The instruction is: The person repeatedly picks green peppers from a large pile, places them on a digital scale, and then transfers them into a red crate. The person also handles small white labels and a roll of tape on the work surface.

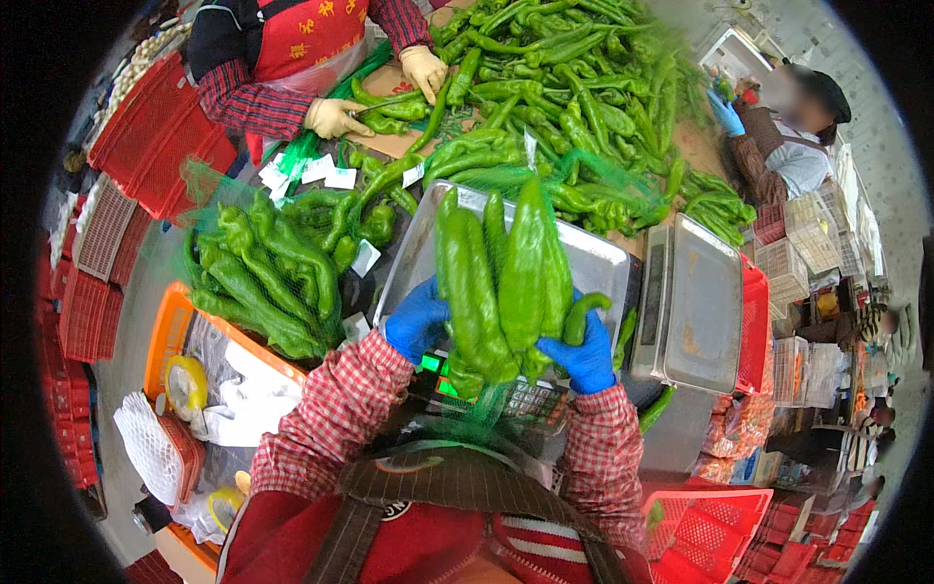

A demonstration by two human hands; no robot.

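My left hand (422,321), in a blue glove, grips the left side of a bundle of long green peppers (503,285) in green netting. On its right side my right hand (584,354), also blue-gloved, holds the same bundle, with a small curved pepper (584,318) by the thumb. The bundle is above the metal tray of a weighing scale (609,270), whose keypad (533,400) and lit display show below. To the left lies another netted bundle of peppers (270,270). A large heap of loose peppers (584,95) covers the far side of the table.
A co-worker's gloved hands (339,118) are among peppers at the upper left. A second scale (700,306) stands at right. An orange crate (171,328) with tape rolls is at lower left, a red crate (700,525) at lower right. Another person (788,146) works at upper right.
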